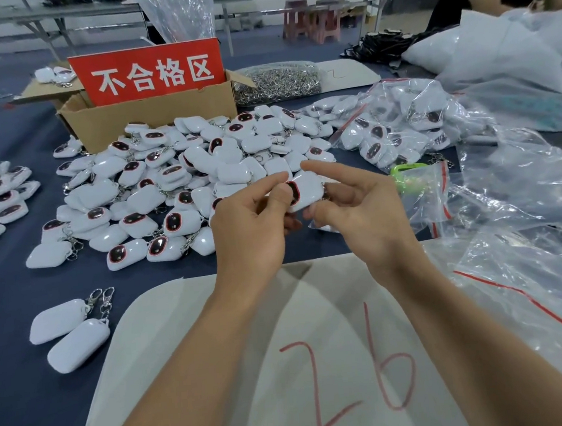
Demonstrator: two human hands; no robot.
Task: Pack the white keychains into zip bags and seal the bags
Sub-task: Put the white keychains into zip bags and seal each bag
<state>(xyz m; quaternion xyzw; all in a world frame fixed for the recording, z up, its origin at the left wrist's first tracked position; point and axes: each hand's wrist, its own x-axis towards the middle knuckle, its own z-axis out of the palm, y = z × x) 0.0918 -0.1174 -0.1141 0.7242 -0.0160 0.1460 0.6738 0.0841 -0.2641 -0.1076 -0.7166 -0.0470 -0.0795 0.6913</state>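
Blue table [13, 389] throughout. Keychain pile [174, 174] heaped from centre toward 11 o'clock, against cardboard box [148, 112] at 12. Loose zip bags [515, 189] at 3 o'clock. Centre: left hand [256, 221] pinches one white keychain [306, 190]. The right hand [350, 206] grips its other end, forefinger straight above.

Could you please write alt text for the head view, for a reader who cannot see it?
The left hand and the right hand together hold one white keychain above a blue table. Behind it lies a large pile of keychains before a cardboard box with a red sign; clear zip bags lie at the right.
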